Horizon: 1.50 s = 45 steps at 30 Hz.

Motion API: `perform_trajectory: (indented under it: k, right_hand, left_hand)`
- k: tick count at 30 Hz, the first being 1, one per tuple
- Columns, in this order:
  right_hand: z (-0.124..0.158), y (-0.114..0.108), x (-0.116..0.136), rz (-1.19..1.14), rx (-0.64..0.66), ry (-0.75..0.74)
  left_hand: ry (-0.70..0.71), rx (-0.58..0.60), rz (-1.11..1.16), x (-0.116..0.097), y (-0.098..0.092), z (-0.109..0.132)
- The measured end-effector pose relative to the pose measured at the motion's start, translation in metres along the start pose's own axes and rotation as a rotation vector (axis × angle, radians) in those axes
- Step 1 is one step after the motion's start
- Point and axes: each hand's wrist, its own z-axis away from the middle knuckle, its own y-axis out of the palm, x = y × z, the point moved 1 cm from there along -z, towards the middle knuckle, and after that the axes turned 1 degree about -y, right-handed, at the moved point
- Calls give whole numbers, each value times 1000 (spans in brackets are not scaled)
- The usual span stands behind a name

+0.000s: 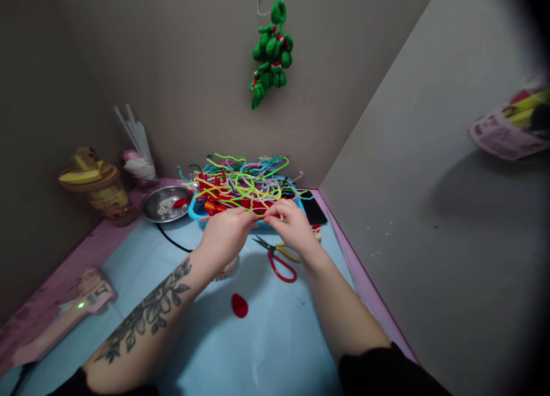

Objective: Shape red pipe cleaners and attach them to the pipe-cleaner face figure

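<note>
Both my hands meet over the front edge of a blue tray (195, 211) heaped with a tangle of coloured pipe cleaners (240, 184). My left hand (226, 232) is closed in a pinch, and my right hand (292, 224) pinches too; a thin yellow-green pipe cleaner (259, 215) runs between their fingertips. Red-and-yellow-handled scissors (279, 258) lie on the light blue mat (258, 338) just under my right wrist. A small red felt piece (239, 305) lies on the mat between my forearms. Something pale sits partly hidden under my left wrist.
A metal bowl (165, 204) with small bits stands left of the tray, a cup with a yellow lid (97, 187) further left. A pink glue gun (64, 318) lies at left. A black phone (313, 211) is right of the tray. Green ornaments (270, 55) hang on the wall.
</note>
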Motion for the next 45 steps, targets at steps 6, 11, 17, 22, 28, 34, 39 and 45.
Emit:
perform_trajectory:
  k: [6, 11, 17, 22, 28, 34, 39, 45]
  right_hand:
    - [1, 12, -5, -478, -120, 278]
    - [0, 18, -7, -773, -268, 374]
    - [2, 26, 2, -910, -370, 397]
    - [6, 35, 8, -1080, -420, 448]
    - [9, 38, 10, -1277, -338, 589]
    - [4, 26, 8, -1141, -275, 501]
    - [3, 15, 5, -965, -195, 401]
    - [1, 7, 6, -833, -149, 190]
  left_hand:
    - [-99, -141, 98, -6, 7, 5]
    - [-39, -259, 248, -5, 17, 5]
    - [-37, -318, 342, -6, 22, 3]
    - [-29, -318, 330, -11, 21, 5]
    - [-115, -313, 485, -16, 17, 5]
    - [-493, 27, 1164, -5, 6, -5]
    - [-527, 112, 1344, -2, 1, -5]
    - [-528, 170, 1292, -6, -6, -3]
